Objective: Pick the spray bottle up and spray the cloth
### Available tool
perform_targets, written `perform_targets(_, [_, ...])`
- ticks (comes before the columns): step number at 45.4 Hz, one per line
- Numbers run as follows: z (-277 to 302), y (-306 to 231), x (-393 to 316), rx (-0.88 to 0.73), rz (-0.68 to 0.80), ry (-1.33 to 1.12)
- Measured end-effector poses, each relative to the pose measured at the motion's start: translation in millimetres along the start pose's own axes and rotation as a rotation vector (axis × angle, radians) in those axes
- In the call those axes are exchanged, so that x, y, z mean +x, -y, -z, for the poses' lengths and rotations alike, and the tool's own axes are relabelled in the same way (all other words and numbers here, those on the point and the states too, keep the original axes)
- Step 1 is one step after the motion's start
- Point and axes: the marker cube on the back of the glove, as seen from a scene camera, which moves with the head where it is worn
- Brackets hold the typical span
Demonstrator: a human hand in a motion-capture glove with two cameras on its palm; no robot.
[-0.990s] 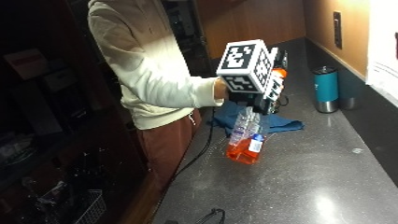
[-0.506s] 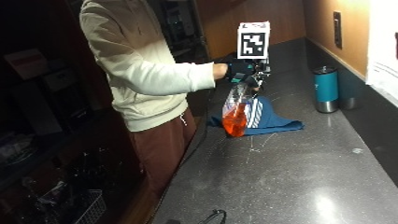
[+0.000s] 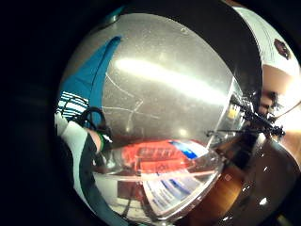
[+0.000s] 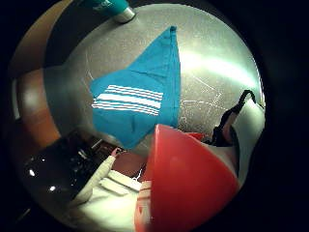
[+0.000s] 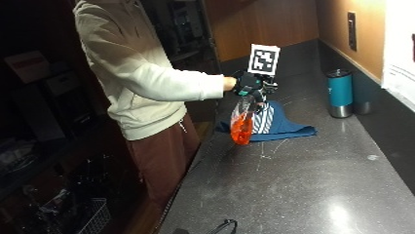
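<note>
Label on spray bottle (image 5: 242,124) blue and white, print unreadable. Hangs in air above bench (image 5: 311,180), just in front of blue cloth (image 5: 279,126) with white stripes, near bench's front edge. Holds orange liquid. Right hand (image 5: 248,87) grips bottle's top, fingers curled round it. Open bench on near side; teal tumbler (image 5: 340,92) stands by wall, well apart from cloth.

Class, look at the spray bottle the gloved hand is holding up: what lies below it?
Below the lifted spray bottle lie the dark speckled counter and the edge of the blue striped cloth. The bottle hides part of the cloth.
</note>
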Motion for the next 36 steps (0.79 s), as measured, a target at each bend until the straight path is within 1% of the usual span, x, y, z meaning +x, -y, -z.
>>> perform_targets(7, [21,-6,3,0.058,-0.091,-0.110])
perform_targets(11, [33,-11,0,0.080,-0.047,-0.081])
perform_targets(14, [36,-9,-2,0.092,-0.112,-0.086])
perform_targets(15, [35,-9,-3,0.091,-0.101,-0.093])
perform_targets(19, [32,-13,-11,0.086,0.042,-0.049])
perform_targets(20, [32,-13,-12,0.088,0.047,-0.037])
perform_targets(23, [33,-12,-15,0.104,-0.004,-0.029])
perform_targets(30, [57,-20,-46,0.206,0.079,0.239])
perform_targets(36, [83,-32,-71,0.318,0.205,0.470])
